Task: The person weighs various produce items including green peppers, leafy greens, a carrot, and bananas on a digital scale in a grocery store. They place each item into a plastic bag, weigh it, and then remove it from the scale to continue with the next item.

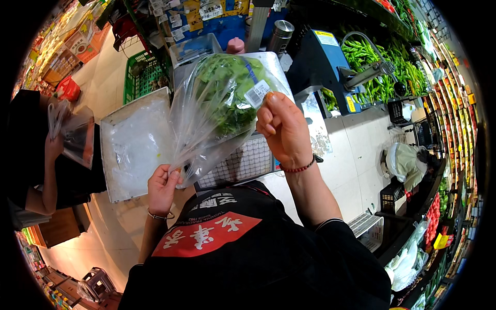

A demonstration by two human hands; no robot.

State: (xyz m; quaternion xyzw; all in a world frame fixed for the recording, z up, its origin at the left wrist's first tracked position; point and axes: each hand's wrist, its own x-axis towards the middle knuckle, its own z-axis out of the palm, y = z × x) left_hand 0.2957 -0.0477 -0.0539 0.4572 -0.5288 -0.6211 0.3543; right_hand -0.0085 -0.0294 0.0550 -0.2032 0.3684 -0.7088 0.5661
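A clear plastic bag (184, 120) of leafy greens (226, 77) lies over the metal platter (276, 64) of a weighing scale. The bag's gathered neck is pinched in my left hand (163, 186), near my waist. At the bag's right side, my right hand (285, 128) has its thumb and forefinger closed on the edge of a white barcode label (255, 95), which rests against the plastic. A blue band shows on the greens above the label. Below the bag, the scale's keypad (236, 161) is partly covered.
Left of the scale is a white tray (133, 135) lined with plastic. Beyond it, a person (37, 186) holds a clear bag. A blue machine (325, 66) with a metal arm stands right, before green peppers (364, 50). Another person (407, 164) bends by the right-hand shelves.
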